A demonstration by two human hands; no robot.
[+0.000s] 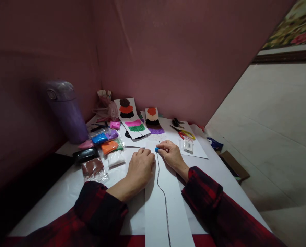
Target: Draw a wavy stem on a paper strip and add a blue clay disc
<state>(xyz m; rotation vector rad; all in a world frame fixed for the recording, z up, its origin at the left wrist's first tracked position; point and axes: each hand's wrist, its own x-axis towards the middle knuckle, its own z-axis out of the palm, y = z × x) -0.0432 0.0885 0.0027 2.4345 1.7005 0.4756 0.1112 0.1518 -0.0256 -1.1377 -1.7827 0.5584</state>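
My right hand (171, 155) pinches a small lump of blue modelling clay (156, 149) between thumb and fingers. It holds the lump at the far end of a long white paper strip (155, 209), where a wavy black line (165, 199) begins. That line runs down the strip towards me. Resting at the strip's left edge, my left hand (141, 167) lies palm down with bent fingers and nothing visible in it; its fingertips are partly hidden. Beyond the hands lie a card with coloured blobs (133, 120) and a second painted strip (152, 120).
To the left are clay packets in blue (99, 138), orange (109, 147), white (116, 159), black (85, 155) and brown (93, 168). A purple bottle (69, 115) stands behind them. Scissors (186, 133), a small clear packet (188, 145) and keys (177, 122) lie to the right.
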